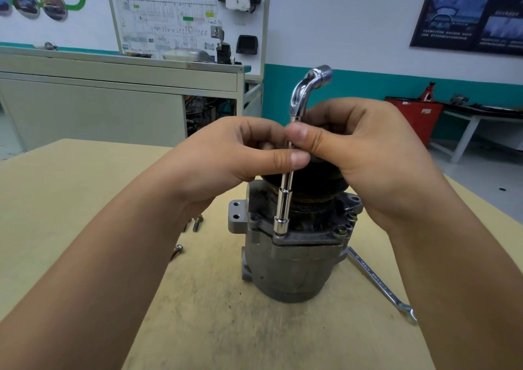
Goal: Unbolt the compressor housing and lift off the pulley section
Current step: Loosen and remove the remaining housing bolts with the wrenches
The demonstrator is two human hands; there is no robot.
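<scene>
2 hands, L (249, 154) & R (353, 154), fingers pinched on upright socket wrench (285, 191) seated on a flange bolt of compressor (288, 265) mid-worktop (85, 200), unbolting underway; next likely needs steady, vertical spinning.

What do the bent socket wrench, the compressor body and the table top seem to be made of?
Socket wrench: likely chrome-plated steel, mirror-bright with reflections.
Compressor body: probably cast aluminium, dull grey, rough and grimy.
Table top: looks like pale wood or plywood, matte, smudged.
</scene>
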